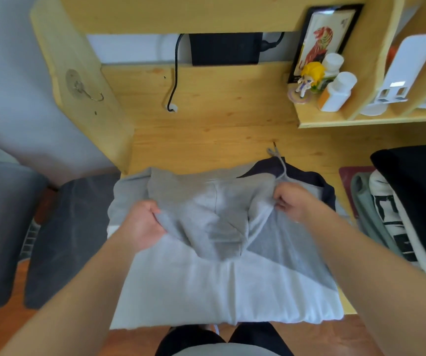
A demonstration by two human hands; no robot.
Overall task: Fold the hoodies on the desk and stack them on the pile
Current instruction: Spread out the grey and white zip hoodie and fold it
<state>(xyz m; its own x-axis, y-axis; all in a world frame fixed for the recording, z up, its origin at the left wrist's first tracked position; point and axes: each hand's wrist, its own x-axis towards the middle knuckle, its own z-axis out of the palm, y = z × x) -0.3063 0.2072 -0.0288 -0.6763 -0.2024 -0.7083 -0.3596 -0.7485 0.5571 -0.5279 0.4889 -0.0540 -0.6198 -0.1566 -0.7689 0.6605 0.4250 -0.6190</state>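
- From the head camera I see the grey hoodie (206,273) spread across the near part of the wooden desk (206,140), its bottom hem hanging over the desk's near edge.
- My left hand (143,224) has its fingers curled round a fold of grey cloth at the hood's left side.
- My right hand (292,201) pinches the hood's right edge, next to the drawstring (279,163), which trails up toward the back of the desk.
- A dark garment (306,176) lies under the hoodie and shows past its upper right corner.
- To the right, just beside the hoodie, a pile of clothes (386,214) lies by the desk's right edge, with a black garment (417,196) on its far side.
- Bare desk is open beyond the hood, up to a black cable (174,80) that hangs down at the back.
- A shelf (360,122) overhangs the back right corner; on it stand a framed picture (319,39), a small figurine (309,78) and two white bottles (337,91).
- Left of the desk stands a dark chair (65,240), near the hoodie's left edge.
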